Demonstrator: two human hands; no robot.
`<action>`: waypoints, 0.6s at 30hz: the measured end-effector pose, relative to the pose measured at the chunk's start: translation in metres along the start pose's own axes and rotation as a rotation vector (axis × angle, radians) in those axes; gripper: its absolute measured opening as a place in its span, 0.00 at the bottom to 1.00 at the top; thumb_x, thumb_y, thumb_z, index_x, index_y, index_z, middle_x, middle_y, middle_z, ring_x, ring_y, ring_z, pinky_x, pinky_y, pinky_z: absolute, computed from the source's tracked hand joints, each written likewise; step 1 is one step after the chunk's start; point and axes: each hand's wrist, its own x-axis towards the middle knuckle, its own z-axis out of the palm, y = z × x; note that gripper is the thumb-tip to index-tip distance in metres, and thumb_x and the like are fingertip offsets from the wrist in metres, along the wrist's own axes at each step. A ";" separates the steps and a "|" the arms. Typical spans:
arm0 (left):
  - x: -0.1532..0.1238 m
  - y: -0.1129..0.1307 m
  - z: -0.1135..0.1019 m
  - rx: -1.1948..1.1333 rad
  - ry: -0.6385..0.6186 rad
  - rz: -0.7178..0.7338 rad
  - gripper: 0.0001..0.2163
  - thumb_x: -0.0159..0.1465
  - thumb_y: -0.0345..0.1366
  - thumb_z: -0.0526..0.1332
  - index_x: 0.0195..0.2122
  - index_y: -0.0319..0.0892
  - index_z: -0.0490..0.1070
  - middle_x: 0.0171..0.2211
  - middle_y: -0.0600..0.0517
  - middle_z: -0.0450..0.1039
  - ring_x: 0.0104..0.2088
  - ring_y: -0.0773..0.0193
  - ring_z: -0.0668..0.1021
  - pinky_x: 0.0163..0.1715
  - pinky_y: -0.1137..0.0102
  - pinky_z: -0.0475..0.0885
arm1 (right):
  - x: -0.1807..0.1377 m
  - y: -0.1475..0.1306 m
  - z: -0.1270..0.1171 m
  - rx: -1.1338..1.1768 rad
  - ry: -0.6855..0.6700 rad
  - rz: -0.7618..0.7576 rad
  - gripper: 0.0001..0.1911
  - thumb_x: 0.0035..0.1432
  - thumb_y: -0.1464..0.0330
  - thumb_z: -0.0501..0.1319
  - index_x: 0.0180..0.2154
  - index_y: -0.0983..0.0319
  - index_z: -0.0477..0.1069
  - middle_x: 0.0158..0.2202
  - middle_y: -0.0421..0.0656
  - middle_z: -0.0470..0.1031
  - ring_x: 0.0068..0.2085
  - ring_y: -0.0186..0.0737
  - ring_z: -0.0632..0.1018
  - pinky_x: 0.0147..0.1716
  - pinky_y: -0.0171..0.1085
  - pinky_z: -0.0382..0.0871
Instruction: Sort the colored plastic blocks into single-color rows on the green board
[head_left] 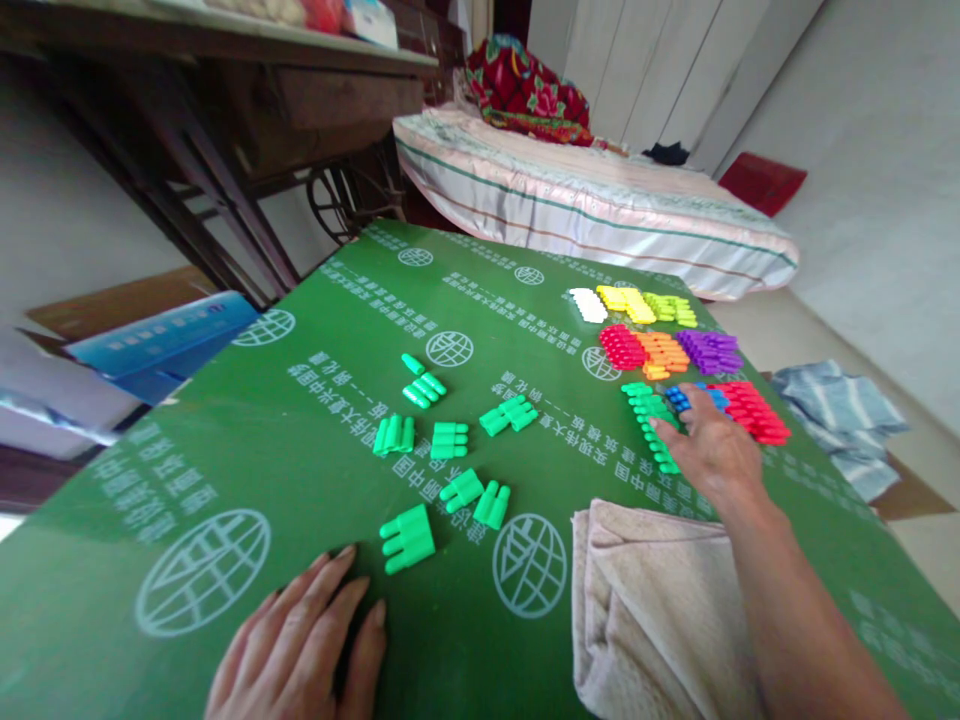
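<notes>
The left hand [304, 640] lies released; at its two o'clock, the right hand [716, 445] meets blue bullet-shaped blocks [678, 398]; grip unclear.

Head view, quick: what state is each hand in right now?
Left hand: open, resting on the green board, nothing visibly held.
Right hand: at the green row and blue pieces; whether it grips any cannot be told.

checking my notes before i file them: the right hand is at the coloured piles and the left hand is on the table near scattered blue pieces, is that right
Not quite: the scattered pieces are green, not blue, as the head view shows. The right hand is at the coloured piles and the left hand is on the table.
</notes>
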 end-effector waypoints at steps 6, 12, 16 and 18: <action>0.012 0.008 -0.009 0.029 0.001 0.024 0.16 0.66 0.42 0.54 0.46 0.36 0.70 0.51 0.40 0.73 0.50 0.49 0.74 0.52 0.56 0.65 | -0.060 -0.059 -0.009 0.243 -0.120 -0.549 0.16 0.62 0.64 0.57 0.50 0.61 0.72 0.47 0.48 0.78 0.45 0.44 0.78 0.46 0.43 0.71; 0.008 0.008 -0.008 0.018 -0.003 -0.018 0.15 0.66 0.42 0.54 0.46 0.39 0.70 0.52 0.41 0.72 0.51 0.49 0.74 0.53 0.55 0.66 | -0.101 -0.122 -0.013 0.188 -0.412 -0.869 0.12 0.60 0.66 0.61 0.46 0.61 0.72 0.42 0.45 0.75 0.45 0.45 0.74 0.44 0.43 0.71; -0.001 0.000 -0.003 0.021 -0.039 -0.007 0.16 0.64 0.43 0.56 0.49 0.41 0.69 0.54 0.43 0.71 0.53 0.50 0.73 0.56 0.56 0.64 | -0.101 -0.128 -0.006 0.101 -0.412 -0.948 0.11 0.58 0.76 0.58 0.43 0.62 0.71 0.42 0.45 0.74 0.45 0.44 0.73 0.44 0.40 0.70; -0.003 -0.002 -0.001 0.014 -0.029 -0.006 0.16 0.64 0.42 0.56 0.49 0.41 0.69 0.53 0.43 0.72 0.53 0.50 0.73 0.58 0.56 0.63 | -0.095 -0.120 -0.003 0.117 -0.429 -0.978 0.14 0.55 0.81 0.55 0.39 0.61 0.72 0.44 0.44 0.74 0.47 0.42 0.72 0.46 0.39 0.70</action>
